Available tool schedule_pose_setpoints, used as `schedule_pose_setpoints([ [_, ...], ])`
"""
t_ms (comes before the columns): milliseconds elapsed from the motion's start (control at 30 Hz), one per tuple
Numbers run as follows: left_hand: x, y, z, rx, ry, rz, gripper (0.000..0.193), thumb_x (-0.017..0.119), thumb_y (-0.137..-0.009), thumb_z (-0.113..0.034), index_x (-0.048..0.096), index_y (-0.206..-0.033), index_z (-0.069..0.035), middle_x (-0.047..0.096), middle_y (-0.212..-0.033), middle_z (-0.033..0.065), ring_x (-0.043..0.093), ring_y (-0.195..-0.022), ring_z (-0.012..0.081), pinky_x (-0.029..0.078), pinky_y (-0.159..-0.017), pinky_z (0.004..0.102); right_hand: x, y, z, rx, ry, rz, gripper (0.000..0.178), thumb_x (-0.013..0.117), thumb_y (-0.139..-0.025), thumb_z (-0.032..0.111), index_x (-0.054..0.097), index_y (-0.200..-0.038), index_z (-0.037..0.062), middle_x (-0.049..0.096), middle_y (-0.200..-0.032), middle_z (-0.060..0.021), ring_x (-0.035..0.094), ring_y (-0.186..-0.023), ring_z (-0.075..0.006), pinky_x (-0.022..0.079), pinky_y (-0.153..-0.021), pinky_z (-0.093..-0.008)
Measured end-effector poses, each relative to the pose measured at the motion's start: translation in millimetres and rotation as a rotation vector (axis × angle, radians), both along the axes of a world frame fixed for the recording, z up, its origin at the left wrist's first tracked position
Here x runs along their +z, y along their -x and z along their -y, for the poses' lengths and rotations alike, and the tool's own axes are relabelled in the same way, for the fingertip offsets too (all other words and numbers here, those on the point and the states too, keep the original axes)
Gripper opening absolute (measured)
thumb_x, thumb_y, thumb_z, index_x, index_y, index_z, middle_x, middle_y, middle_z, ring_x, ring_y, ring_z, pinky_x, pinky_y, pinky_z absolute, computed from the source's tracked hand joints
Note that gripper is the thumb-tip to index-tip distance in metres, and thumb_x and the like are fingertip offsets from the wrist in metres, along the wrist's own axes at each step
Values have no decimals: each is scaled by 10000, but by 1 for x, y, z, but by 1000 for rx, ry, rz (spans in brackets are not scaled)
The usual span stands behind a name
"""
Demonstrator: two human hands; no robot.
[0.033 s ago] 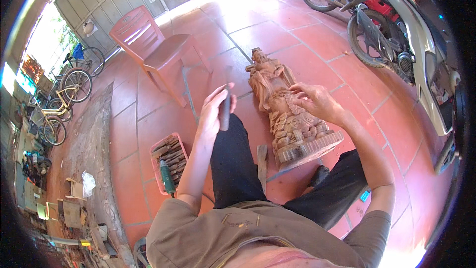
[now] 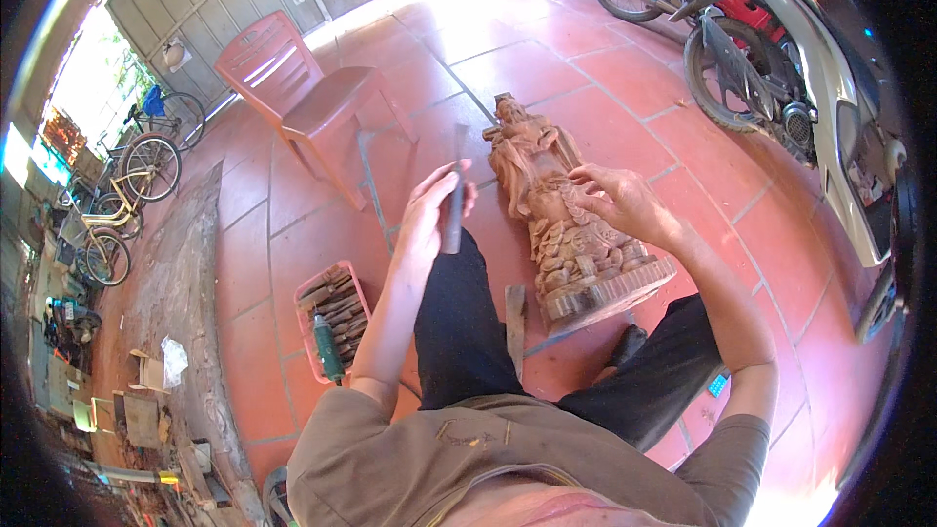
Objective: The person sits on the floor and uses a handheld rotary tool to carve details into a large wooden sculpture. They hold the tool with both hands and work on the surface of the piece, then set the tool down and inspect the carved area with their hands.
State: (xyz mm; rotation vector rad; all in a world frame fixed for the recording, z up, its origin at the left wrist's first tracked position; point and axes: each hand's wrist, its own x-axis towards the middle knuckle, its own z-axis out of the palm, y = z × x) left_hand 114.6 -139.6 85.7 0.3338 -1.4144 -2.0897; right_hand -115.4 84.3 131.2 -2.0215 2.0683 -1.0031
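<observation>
My left hand [image 2: 435, 210] is wrapped round a dark carving chisel [image 2: 454, 205], held upright over my left knee with its narrow end pointing away from me. To the right of it lies a brown carved wooden statue [image 2: 551, 200], a robed figure on a round ridged base, with its head at the far end. My right hand [image 2: 625, 197] is over the statue's middle, fingers bent and apart, holding nothing that I can see. Whether its fingertips touch the wood, I cannot tell.
A pink basket [image 2: 301, 317] of several wooden-handled tools stands left of my leg, a green power tool [image 2: 328, 346] lying across it. Between my legs is a flat wooden piece [image 2: 515, 332]. A plastic chair [image 2: 327, 102], motorbikes [image 2: 742, 68] and bicycles [image 2: 146, 171] stand farther out.
My left hand has moved slightly right, and the chisel's far end shows more sharply. My right hand and the statue look the same.
</observation>
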Motion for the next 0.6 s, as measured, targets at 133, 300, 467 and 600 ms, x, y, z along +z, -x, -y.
schedule_pose_setpoints([
  [133,3,45,-20,-68,25,63,297,505,-1004,-182,598,-1247,-39,687,-897,79,634,-804,124,489,-706,235,-8,3,-2,-23,-7,-137,369,668,-892,186,577,-1230,68,667,-1118,-177,701,-864,-320,554,-742,-410],
  [300,-13,85,-30,-184,-54,85,261,539,-991,-190,617,-1193,-44,678,-934,50,658,-859,137,515,-757,263,-10,13,-6,-25,11,-148,498,663,-874,245,490,-1321,113,645,-1161,-203,649,-922,-419,541,-753,-495],
  [467,-40,103,-38,-275,-180,77,222,568,-982,-167,630,-1167,-62,683,-967,30,671,-854,126,551,-759,269,-18,22,-10,-17,-75,-168,597,691,-862,243,431,-1391,150,618,-1233,-183,659,-948,-391,547,-774,-481],
  [600,-53,106,-36,-314,-246,106,221,570,-983,-155,636,-1173,-64,692,-998,23,683,-839,132,577,-767,306,-20,23,-6,49,-126,-165,664,719,-835,209,404,-1417,158,588,-1285,-182,647,-1009,-387,541,-820,-482],
])
